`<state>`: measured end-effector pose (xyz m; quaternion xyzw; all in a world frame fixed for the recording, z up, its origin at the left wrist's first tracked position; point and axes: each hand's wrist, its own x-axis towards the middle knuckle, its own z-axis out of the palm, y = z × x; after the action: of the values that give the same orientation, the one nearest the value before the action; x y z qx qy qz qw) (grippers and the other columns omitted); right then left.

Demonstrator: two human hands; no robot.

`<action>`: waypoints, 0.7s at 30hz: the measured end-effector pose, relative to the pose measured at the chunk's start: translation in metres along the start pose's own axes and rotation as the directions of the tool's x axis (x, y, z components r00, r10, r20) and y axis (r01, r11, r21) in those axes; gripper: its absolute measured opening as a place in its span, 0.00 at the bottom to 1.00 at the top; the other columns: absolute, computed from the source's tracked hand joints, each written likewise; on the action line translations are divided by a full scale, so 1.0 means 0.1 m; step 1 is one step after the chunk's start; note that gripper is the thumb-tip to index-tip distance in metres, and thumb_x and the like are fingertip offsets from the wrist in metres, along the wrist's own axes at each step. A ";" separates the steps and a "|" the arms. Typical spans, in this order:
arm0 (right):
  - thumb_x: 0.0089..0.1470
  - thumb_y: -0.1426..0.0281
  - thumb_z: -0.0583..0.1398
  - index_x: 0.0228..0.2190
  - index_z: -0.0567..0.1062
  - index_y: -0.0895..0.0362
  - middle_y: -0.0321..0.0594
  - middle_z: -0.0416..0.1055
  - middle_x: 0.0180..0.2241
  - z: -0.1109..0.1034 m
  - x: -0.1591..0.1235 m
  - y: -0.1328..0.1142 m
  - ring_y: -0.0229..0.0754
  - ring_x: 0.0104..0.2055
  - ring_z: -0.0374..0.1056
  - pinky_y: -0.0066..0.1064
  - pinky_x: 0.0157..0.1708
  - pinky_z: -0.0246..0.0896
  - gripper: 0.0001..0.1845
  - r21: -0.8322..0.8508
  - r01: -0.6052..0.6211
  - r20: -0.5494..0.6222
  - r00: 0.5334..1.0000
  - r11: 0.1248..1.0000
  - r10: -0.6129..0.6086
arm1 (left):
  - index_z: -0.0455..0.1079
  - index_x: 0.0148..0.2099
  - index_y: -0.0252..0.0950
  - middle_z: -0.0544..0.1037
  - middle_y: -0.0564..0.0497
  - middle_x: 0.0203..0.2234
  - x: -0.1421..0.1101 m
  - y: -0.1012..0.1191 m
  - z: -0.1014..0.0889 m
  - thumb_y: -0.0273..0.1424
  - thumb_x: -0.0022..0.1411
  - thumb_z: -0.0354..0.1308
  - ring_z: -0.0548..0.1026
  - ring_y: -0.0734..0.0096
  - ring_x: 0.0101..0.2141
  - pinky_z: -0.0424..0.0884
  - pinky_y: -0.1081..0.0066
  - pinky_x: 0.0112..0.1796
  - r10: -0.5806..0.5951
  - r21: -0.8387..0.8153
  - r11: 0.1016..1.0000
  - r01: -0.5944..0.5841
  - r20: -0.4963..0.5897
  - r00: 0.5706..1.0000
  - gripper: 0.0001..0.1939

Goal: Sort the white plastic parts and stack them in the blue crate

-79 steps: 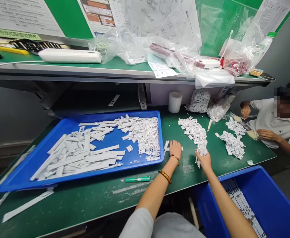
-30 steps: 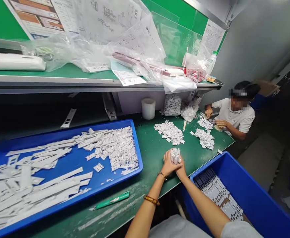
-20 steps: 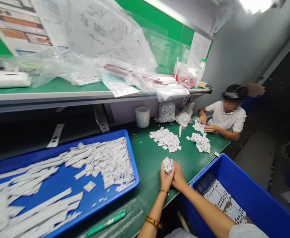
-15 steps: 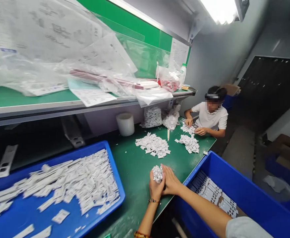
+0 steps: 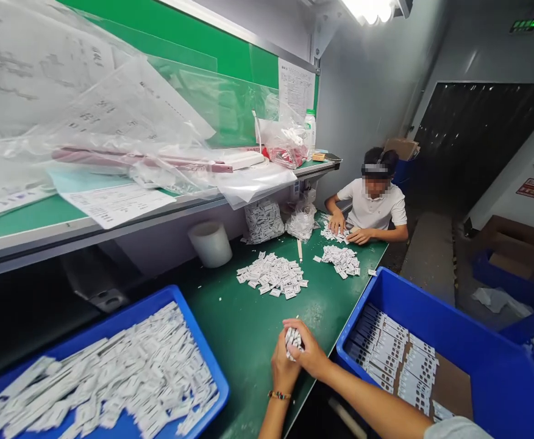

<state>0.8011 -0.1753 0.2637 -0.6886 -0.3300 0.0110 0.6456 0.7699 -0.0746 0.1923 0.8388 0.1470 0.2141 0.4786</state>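
Both my hands meet over the front edge of the green bench [image 5: 249,329]. My left hand [image 5: 281,367] and my right hand [image 5: 309,352] are closed together around a stack of small white tags [image 5: 291,339], whose top shows between the fingers. A loose pile of the same white tags [image 5: 272,280] lies farther back on the bench. The blue tray [image 5: 157,305] at my left holds many white tags and strips.
A deep blue bin [image 5: 436,341] with rows of white strips stands at my right. A co-worker in a white shirt [image 5: 377,210] sits at the bench's far end sorting another tag pile [image 5: 340,259]. A white cup [image 5: 210,244] and bags of tags [image 5: 263,221] stand at the back under the shelf.
My hands swept tags off the bench, came together and now hold them as one stack near the front edge. The view has swung to the right, toward the co-worker and the blue bin.
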 end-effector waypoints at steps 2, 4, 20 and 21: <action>0.56 0.48 0.58 0.52 0.70 0.52 0.47 0.68 0.56 0.05 -0.06 0.01 0.49 0.59 0.63 0.42 0.61 0.56 0.29 -0.008 0.008 0.022 1.000 1.000 -0.008 | 0.70 0.49 0.38 0.80 0.42 0.39 -0.03 -0.12 -0.06 0.35 0.54 0.54 0.81 0.50 0.38 0.77 0.57 0.38 0.079 -0.019 0.997 -0.079 -0.027 0.997 0.19; 0.57 0.49 0.57 0.54 0.69 0.52 0.47 0.67 0.56 0.10 -0.08 0.03 0.49 0.59 0.64 0.42 0.61 0.57 0.29 -0.015 -0.005 0.051 0.999 1.000 0.006 | 0.70 0.48 0.36 0.80 0.39 0.39 -0.01 -0.20 -0.12 0.35 0.56 0.53 0.80 0.49 0.40 0.77 0.57 0.40 0.115 -0.023 0.993 -0.117 -0.071 0.991 0.18; 0.42 0.51 0.70 0.39 0.77 0.55 0.44 0.79 0.37 -1.74 -1.90 -0.48 0.50 0.41 0.75 0.45 0.49 0.67 0.26 0.578 -0.295 -0.518 0.587 0.760 0.622 | 0.77 0.45 0.36 0.81 0.42 0.47 -1.18 1.68 1.05 0.39 0.40 0.70 0.77 0.49 0.49 0.68 0.52 0.56 0.026 -0.293 0.921 0.255 0.701 0.712 0.27; 0.43 0.52 0.70 0.39 0.76 0.55 0.44 0.79 0.36 -1.92 -2.11 -0.54 0.48 0.39 0.75 0.43 0.46 0.69 0.25 0.616 -0.259 -0.569 0.506 0.744 0.648 | 0.77 0.43 0.36 0.81 0.43 0.45 -1.33 1.82 1.20 0.38 0.39 0.71 0.77 0.50 0.49 0.68 0.54 0.56 0.030 -0.303 0.908 0.288 0.734 0.678 0.25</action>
<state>0.6970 -0.4468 0.2570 -0.5188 0.1824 -0.0254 0.8349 0.7229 -0.3141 0.2664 0.7270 -0.0398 -0.1445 0.6701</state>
